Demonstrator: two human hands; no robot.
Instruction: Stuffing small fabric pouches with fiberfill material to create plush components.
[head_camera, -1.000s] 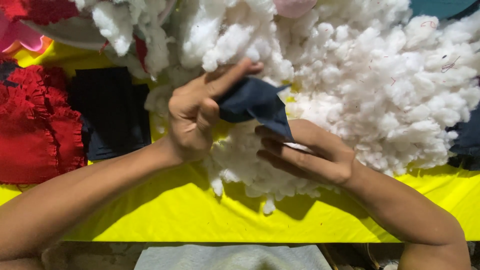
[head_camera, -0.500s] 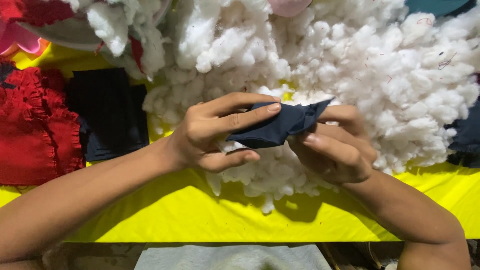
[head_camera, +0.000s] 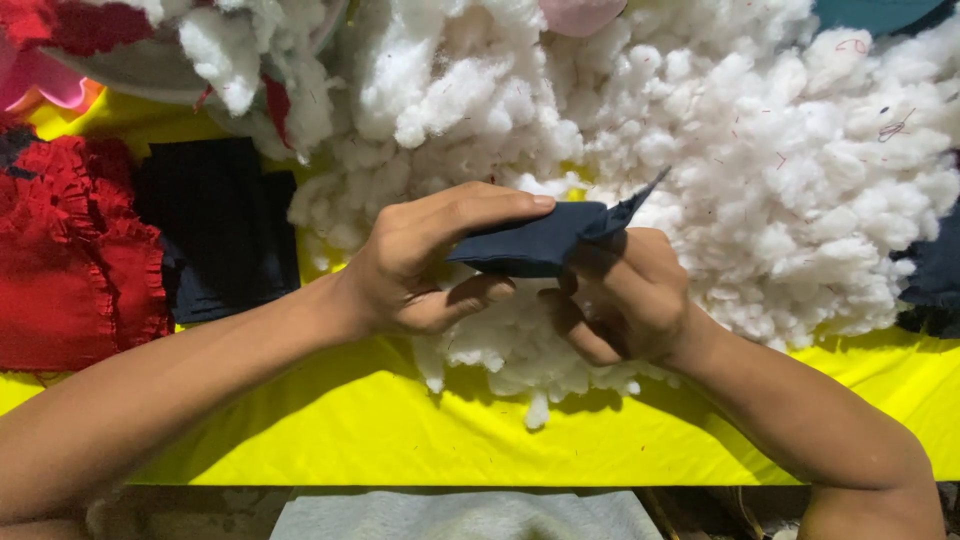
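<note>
While both hands (head_camera: 430, 260) (head_camera: 625, 295) pinch navy cloth pouch (head_camera: 535, 245) — white stuffing (head_camera: 700, 170) behind

Navy cloth (head_camera: 535, 245) flatter now (formerly bunched)

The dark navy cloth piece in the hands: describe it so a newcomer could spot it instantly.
Start at the big heap of white stuffing on the yellow sheet. At its lower edge, the left hand and right hand pinch a small navy fabric piece. Unlike the black cloth lying flat at left, it is held up and ends in a point.

Both hands (head_camera: 520, 265) grip navy fabric piece (head_camera: 535, 243).
</note>
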